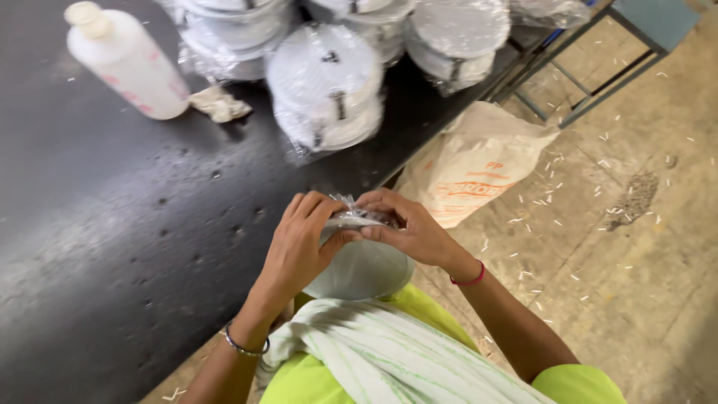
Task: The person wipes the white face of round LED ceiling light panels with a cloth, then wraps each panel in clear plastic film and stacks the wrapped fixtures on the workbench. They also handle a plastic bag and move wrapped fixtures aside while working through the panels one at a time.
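Clear plastic wrap [351, 215] pinched by left hand [303, 243] and right hand [411, 228], wrists bent inward

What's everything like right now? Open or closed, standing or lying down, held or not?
Disc: held on edge, in clear wrap bunched at its top.
Left hand: closed, pinching the wrap.
Right hand: closed, pinching the wrap.
Bottle: lying tilted on the table, capped.
Wrapped stacks: bagged in plastic, on the table.
Rag: crumpled beside the bottle.
Sack: slumped on the floor, which is littered with white bits.
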